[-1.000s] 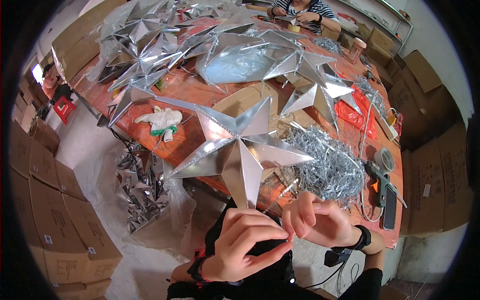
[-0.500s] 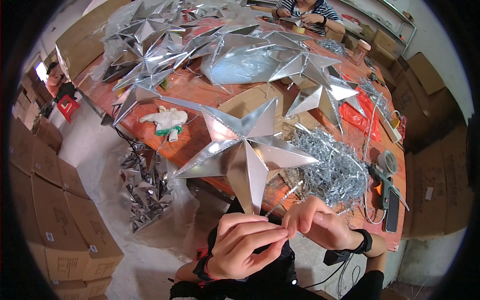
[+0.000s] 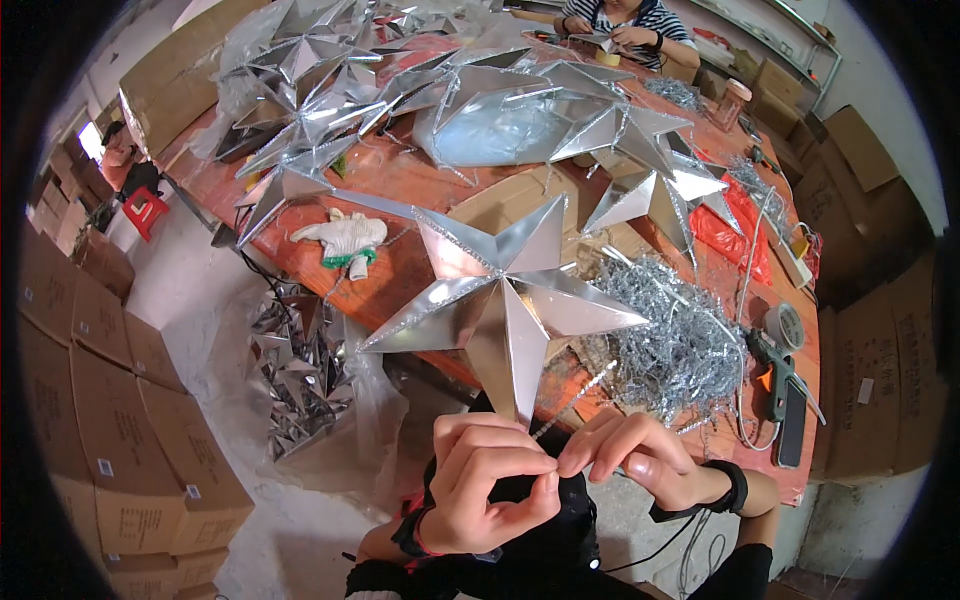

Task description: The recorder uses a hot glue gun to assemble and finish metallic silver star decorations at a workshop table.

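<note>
A large silver foil star (image 3: 487, 325) lies at the table's near edge, its lowest point reaching down to my hands. My left hand (image 3: 490, 485) is closed in a pinch just below that point. Opposite it, my right hand (image 3: 640, 450) is closed too, its fingertips almost meeting the left ones. Whatever sits between the fingers is too small to make out. A thin sparkly silver strand (image 3: 575, 401) slants from the table down toward the hands; where its end goes is hidden. Right of the star is a tangled heap of silver tinsel (image 3: 668, 335).
More silver stars (image 3: 640, 150) crowd the table's far side. A white glove (image 3: 345, 238) lies left; a green glue gun (image 3: 770, 370), a phone (image 3: 790, 425) and a tape roll (image 3: 783, 326) lie right. Cartons (image 3: 130, 430) are stacked at left. A co-worker (image 3: 630, 35) sits opposite.
My right hand's fingers have spread slightly and turned, and the fingertips of both hands have drawn a little apart. The whole view has shifted slightly; the star keeps its place on the table.
</note>
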The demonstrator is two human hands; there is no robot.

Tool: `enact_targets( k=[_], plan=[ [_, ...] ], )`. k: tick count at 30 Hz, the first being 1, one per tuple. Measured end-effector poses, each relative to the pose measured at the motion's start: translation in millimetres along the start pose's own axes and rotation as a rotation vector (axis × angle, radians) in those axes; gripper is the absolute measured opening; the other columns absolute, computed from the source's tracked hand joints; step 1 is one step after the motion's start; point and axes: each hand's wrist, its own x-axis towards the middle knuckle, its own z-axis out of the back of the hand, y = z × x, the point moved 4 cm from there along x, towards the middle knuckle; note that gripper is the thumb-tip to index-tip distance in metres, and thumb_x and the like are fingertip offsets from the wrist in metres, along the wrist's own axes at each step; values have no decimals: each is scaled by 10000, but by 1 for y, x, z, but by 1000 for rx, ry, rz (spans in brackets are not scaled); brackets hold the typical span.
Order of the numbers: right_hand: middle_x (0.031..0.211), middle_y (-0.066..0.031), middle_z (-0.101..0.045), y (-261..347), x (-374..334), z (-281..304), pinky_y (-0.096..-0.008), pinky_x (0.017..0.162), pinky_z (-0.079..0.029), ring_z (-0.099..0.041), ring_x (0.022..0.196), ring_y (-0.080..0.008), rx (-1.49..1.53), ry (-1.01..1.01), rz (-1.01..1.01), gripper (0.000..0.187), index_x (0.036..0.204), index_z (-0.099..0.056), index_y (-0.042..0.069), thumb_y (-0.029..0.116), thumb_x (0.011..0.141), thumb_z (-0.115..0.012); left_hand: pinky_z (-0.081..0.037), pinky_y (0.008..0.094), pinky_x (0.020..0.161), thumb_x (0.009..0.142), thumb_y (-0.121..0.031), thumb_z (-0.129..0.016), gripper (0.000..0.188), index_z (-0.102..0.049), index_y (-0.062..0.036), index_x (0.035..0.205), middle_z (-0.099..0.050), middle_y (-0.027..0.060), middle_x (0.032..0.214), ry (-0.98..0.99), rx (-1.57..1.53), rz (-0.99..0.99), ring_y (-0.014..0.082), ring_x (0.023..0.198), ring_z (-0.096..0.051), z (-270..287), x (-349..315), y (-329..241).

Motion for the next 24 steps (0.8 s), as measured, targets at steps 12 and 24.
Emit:
enact_targets(
  k=[12, 24],
  plan=[
    [1113, -195, -534, -22, -8, -5, -394, 905, -394, -510, 1070, -261, 704, -130, -287, 309, 1011, -492, 41, 316, 966, -360, -349, 315, 747, 707, -84, -654, 167, -549, -78, 837, -552, 15, 795, -13, -22, -28, 189, 769, -546, -6, -4, 2],
    [765, -115, -567, 4, -4, 5, -388, 725, -437, -544, 796, -275, 585, -352, -300, 283, 838, -465, 60, 285, 948, -332, -353, 357, 750, 826, -173, -471, 121, -451, -78, 755, -503, 63, 718, -150, -191, 103, 215, 697, -452, 8, -16, 27]
  ],
)
